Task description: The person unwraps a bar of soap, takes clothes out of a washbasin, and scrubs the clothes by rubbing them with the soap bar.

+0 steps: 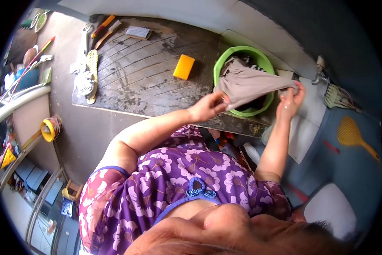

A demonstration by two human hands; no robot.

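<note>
A greyish-beige cloth [252, 83] is stretched between my two hands, over a green basin [272, 63]. My left hand [209, 106] pinches its lower left corner near the basin's rim. At the basin's right, my right hand [291, 101] grips the cloth's other end, raised past the rim. More dark and striped fabric [257, 68] lies inside the basin, partly hidden under the stretched cloth. On the dark stone slab [148, 87], left of the basin, rests an orange-yellow block [184, 67].
A brush [138, 32] and orange-handled tools [102, 26] lie at the slab's back left. A tap [320, 76] projects from the wall at right, near a hanging pale brush [339, 97] and a yellow strainer [350, 132]. A yellow bucket [49, 130] stands at left.
</note>
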